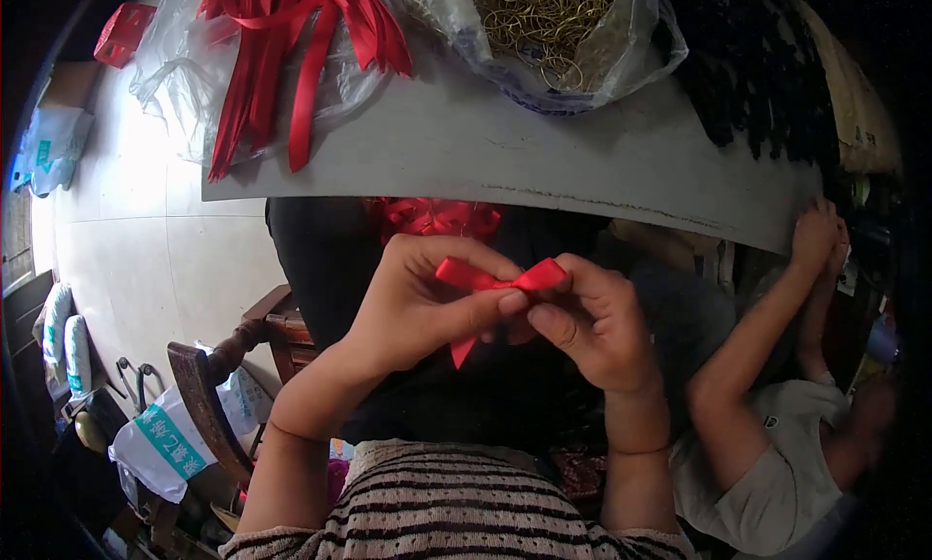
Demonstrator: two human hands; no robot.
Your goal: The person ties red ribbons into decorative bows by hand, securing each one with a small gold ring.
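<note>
A small red ribbon bow [539, 275] is held up above my lap, one tail hanging down below it. My left hand [417, 298] pinches it near the middle between thumb and fingers. With thumb and fingertips, my right hand [604, 332] grips the loop on the right. Whether anything thin, such as a wire, is at the knot I cannot make out. Behind my hands, more red ribbon bows [437, 216] lie in a heap at my lap, partly hidden under the table edge and by my fingers.
The grey table [427, 143] carries long red ribbon strips [257, 84] on clear plastic, a bag of gold wire ties [549, 21] and a dark stringy bundle [762, 65]. A wooden chair [209, 405] stands left. At the right sits another person [767, 444], hands near the table corner.
</note>
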